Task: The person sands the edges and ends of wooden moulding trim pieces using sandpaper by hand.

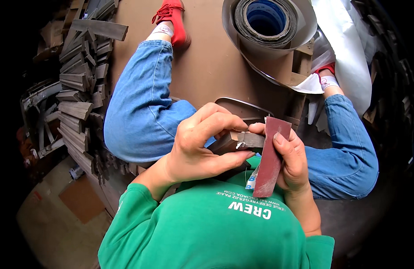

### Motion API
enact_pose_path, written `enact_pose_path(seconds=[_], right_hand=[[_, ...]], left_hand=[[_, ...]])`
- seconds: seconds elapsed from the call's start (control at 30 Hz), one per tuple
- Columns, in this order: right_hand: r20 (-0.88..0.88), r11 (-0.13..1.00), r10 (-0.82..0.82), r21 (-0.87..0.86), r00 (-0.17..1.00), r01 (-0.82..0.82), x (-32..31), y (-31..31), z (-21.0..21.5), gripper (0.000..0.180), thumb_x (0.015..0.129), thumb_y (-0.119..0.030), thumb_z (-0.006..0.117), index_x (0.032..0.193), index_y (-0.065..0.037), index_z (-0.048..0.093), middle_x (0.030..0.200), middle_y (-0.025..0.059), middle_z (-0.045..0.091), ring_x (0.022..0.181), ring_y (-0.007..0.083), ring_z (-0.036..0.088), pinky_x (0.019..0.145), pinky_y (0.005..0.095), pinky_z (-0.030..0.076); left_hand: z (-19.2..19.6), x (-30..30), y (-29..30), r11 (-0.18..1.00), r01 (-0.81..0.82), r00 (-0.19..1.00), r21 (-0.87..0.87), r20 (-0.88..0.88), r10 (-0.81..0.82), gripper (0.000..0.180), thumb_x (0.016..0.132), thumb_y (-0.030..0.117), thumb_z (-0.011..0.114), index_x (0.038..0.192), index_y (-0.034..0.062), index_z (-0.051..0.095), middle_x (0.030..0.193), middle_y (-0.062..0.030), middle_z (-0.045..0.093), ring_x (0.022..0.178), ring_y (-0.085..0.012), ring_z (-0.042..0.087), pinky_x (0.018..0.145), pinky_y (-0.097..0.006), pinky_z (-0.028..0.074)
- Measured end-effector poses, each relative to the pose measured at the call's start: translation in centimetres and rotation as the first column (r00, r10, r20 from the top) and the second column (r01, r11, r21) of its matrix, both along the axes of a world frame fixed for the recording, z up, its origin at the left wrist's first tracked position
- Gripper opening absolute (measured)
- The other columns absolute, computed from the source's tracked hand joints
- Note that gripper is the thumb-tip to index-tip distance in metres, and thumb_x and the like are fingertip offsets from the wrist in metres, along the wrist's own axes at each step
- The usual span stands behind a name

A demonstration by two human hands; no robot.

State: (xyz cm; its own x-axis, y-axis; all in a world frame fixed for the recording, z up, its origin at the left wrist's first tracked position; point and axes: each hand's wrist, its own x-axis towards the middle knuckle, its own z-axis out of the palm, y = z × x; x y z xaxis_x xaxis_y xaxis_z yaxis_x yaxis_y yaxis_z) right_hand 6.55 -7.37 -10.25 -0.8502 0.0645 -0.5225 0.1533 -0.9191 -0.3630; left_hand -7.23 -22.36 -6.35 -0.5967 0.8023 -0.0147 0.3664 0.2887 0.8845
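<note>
My left hand (198, 143) is closed around a short grey-brown block of wood (251, 140), thumb below and fingers above. A pale frayed bit shows at the block's end. In my right hand (293, 163) a dark red strip of sandpaper (270, 163) is pinched, thumb in front and the fingers mostly hidden behind. The strip stands nearly upright against the right end of the block, its lower end over my green shirt (202, 215). White backing with blue print peeks out at its lower left edge.
Many grey wooden pieces (76, 110) are heaped at the left. A large roll of sheet material (287, 31) with a blue core stands at the top right, beside white sheeting (346, 54). My bent legs in jeans (139, 107) flank a brown board (207, 58).
</note>
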Motion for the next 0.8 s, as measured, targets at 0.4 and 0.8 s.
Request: enact_pose_path(seconds=[0.4, 0.8], right_hand=[[-0.053, 0.98, 0.076, 0.188, 0.996, -0.065, 0.1, -0.2, 0.1, 0.028, 0.096, -0.015, 0.058, 0.117, 0.002, 0.057, 0.114, 0.0108, 0.066, 0.085, 0.0076, 0.061, 0.076, 0.0235, 0.051], [-0.063, 0.974, 0.111, 0.203, 0.992, -0.096, -0.5, -0.2, 0.6, 0.028, 0.095, -0.015, 0.059, 0.118, 0.0, 0.058, 0.103, 0.0057, 0.067, 0.084, 0.0067, 0.06, 0.076, 0.0223, 0.049]], left_hand=[[5.1, -4.8, -0.3, 0.943, 0.172, 0.876, -0.284, 0.482, -0.015, 0.018, 0.076, 0.003, 0.075, 0.093, -0.0003, 0.07, 0.087, -0.0076, 0.06, 0.078, -0.0118, 0.055, 0.069, -0.025, 0.043], [6.9, -6.9, 4.5, 0.696, 0.339, 0.859, -0.632, 0.51, 0.044, 0.019, 0.075, 0.016, 0.08, 0.08, 0.0031, 0.068, 0.078, 0.0012, 0.055, 0.066, -0.0064, 0.05, 0.058, -0.023, 0.038]])
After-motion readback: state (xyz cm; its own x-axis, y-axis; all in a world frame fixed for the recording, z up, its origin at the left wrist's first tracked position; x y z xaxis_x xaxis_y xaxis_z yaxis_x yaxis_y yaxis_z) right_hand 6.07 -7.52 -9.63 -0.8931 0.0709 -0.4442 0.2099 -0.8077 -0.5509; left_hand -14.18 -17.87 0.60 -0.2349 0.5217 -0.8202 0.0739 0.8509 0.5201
